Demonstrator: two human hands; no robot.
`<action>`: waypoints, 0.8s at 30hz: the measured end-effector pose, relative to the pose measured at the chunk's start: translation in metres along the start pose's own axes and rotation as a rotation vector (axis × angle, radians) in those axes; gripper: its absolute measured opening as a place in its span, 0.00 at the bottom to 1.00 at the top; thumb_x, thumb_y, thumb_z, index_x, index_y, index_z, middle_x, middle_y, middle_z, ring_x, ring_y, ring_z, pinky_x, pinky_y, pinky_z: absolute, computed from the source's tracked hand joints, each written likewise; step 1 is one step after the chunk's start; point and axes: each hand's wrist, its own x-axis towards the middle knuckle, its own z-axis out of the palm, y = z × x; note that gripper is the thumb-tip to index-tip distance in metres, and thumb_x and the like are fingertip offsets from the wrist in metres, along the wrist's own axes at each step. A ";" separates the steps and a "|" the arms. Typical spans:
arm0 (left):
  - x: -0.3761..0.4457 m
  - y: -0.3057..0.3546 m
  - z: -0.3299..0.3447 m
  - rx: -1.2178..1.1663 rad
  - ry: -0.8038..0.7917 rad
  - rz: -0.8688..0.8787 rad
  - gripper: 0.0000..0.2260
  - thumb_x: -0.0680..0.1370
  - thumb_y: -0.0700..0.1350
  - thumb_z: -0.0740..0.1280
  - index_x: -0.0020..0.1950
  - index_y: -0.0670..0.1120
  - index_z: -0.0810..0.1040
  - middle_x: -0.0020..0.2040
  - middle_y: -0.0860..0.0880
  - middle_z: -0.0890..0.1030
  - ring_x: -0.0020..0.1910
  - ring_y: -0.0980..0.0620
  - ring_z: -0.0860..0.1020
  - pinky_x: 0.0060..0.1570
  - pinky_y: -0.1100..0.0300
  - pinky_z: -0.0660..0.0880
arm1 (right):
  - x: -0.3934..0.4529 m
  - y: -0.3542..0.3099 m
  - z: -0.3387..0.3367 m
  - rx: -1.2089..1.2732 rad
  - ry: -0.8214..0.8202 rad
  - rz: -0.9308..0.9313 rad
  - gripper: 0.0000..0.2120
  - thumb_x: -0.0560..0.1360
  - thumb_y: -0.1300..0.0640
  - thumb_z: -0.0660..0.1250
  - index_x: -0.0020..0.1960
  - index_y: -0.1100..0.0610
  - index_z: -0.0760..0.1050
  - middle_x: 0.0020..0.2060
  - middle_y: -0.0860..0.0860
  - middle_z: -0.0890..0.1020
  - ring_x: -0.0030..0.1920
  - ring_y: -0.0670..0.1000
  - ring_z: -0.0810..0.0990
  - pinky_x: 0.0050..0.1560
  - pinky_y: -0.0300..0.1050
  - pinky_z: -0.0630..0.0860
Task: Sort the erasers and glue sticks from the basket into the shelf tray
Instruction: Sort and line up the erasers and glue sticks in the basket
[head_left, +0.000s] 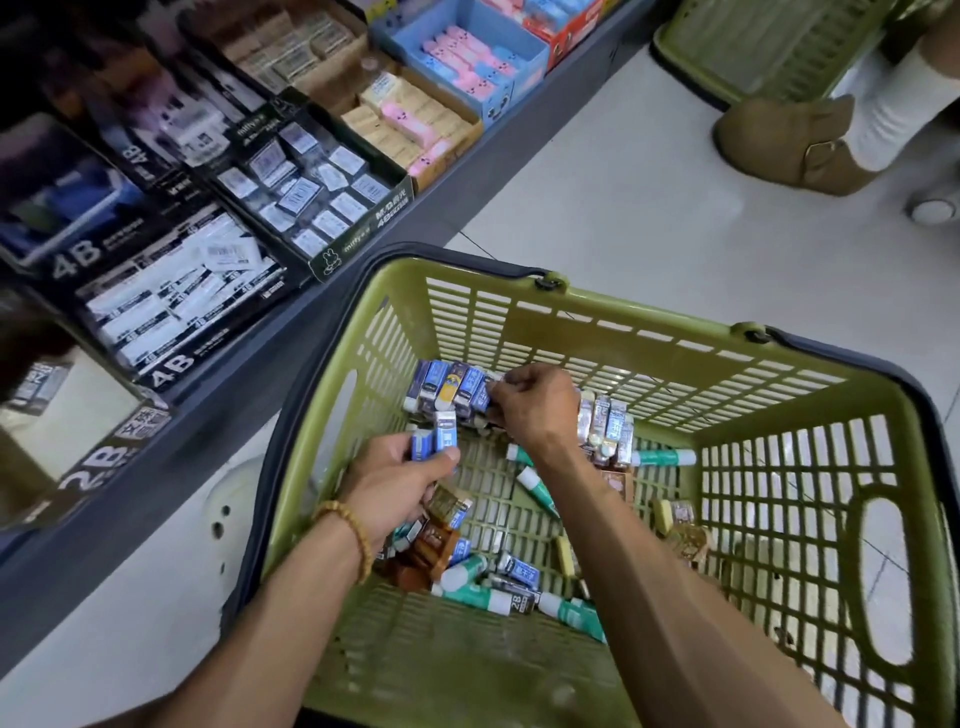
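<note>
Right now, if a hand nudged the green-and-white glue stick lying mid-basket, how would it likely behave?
The glue stick is a round tube lying on its side, so it would probably roll. The slotted basket floor may check it. It looks rigid, small and likely light.

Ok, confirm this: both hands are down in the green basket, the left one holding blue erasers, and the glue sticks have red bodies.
Wrong on one point. The head view shows the glue sticks are teal and white, not red. Both hands are in the green basket, and the left hand holds blue erasers.

stationery shop, stocked eraser shelf (291, 171), shopping basket (587, 322)
</note>
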 end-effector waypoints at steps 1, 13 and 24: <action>0.000 0.001 0.001 0.014 0.000 -0.001 0.06 0.75 0.45 0.73 0.44 0.44 0.80 0.39 0.43 0.79 0.29 0.52 0.69 0.23 0.63 0.63 | -0.002 0.001 0.001 0.012 0.017 -0.010 0.08 0.72 0.59 0.75 0.48 0.61 0.81 0.35 0.55 0.85 0.36 0.54 0.86 0.43 0.57 0.84; -0.009 0.015 0.011 0.048 -0.179 -0.039 0.04 0.77 0.41 0.70 0.46 0.41 0.78 0.36 0.48 0.79 0.27 0.57 0.69 0.22 0.66 0.61 | -0.061 -0.012 -0.040 0.137 -0.455 0.020 0.05 0.76 0.63 0.72 0.41 0.60 0.79 0.30 0.53 0.79 0.28 0.47 0.75 0.29 0.39 0.74; -0.016 0.018 0.007 -0.004 -0.205 -0.081 0.08 0.79 0.45 0.67 0.54 0.44 0.80 0.36 0.50 0.73 0.30 0.58 0.68 0.23 0.68 0.64 | -0.007 -0.006 -0.018 -0.002 0.056 0.020 0.07 0.73 0.57 0.76 0.39 0.57 0.83 0.34 0.55 0.85 0.39 0.56 0.86 0.44 0.55 0.84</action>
